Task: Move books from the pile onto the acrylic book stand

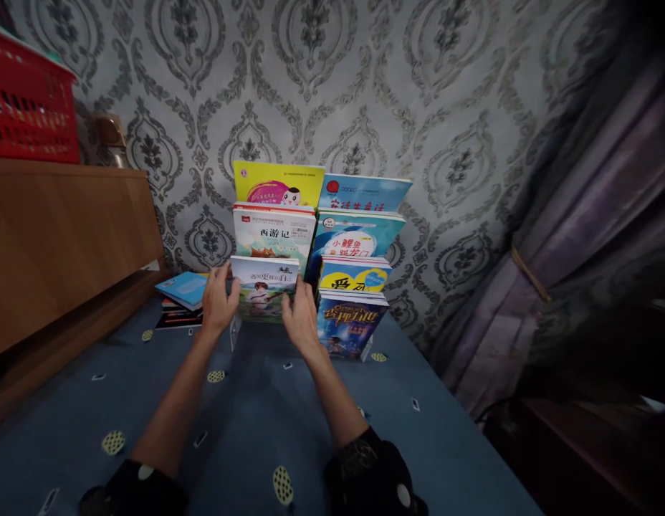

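Observation:
A clear tiered book stand [234,335] stands on the blue bed cover against the patterned wall, filled with children's books in two columns. My left hand [218,301] grips the left edge of a pale book with a child on its cover [264,288] in the left column's front row. On that book's right edge, my right hand [300,319] has its fingers closed. Behind it stand a white book with Chinese characters [273,235] and a yellow book [279,185]. The right column holds several blue books, the front one dark blue [354,324].
A small stack of books with a light blue cover on top [183,290] lies left of the stand. A wooden headboard [58,244] runs along the left, with a red basket [29,100] on top. A purple curtain [585,236] hangs at the right.

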{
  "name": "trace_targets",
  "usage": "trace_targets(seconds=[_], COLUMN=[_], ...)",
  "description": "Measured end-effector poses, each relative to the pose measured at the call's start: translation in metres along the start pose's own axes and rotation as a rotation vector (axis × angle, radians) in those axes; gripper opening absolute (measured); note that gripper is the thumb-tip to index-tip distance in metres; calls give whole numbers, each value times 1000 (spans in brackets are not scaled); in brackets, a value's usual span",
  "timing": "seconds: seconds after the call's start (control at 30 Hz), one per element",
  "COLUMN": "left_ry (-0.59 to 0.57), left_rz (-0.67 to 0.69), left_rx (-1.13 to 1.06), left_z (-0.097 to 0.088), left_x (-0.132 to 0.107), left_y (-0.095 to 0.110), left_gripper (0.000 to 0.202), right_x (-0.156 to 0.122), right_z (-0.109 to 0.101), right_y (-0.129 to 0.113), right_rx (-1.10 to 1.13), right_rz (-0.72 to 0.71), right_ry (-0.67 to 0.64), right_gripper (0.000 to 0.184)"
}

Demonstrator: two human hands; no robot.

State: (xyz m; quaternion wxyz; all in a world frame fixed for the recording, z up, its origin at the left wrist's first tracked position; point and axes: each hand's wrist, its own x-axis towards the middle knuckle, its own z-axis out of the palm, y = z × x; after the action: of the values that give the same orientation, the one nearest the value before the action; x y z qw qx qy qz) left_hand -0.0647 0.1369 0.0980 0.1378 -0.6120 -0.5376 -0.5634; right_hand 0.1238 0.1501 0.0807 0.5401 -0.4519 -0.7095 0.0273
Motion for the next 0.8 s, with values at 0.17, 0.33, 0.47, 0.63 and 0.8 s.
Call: trace_targets(seconds=[0.17,0.33,0.47,0.63,0.8], left_ry=[31,45,91,121,-141], left_rz=[-17,-17,-8,-213,-468], left_rx=[-134,-175,-223,-86,390], left_z=[-8,-15,-20,-24,-27], left_x=[5,7,11,12,-9], left_y=[0,11,10,-35,-100], left_gripper=[43,42,37,39,39], right_x=[2,4,5,7,11], right_z=[-6,-11,-14,-21,-38], right_y=[-3,-5,-6,-11,-20], right_rx=[13,21,45,69,110], right_rz=[-28,-45,-72,-93,-109], right_ry=[5,-7,8,24,19], right_gripper=[57,55,56,57,58])
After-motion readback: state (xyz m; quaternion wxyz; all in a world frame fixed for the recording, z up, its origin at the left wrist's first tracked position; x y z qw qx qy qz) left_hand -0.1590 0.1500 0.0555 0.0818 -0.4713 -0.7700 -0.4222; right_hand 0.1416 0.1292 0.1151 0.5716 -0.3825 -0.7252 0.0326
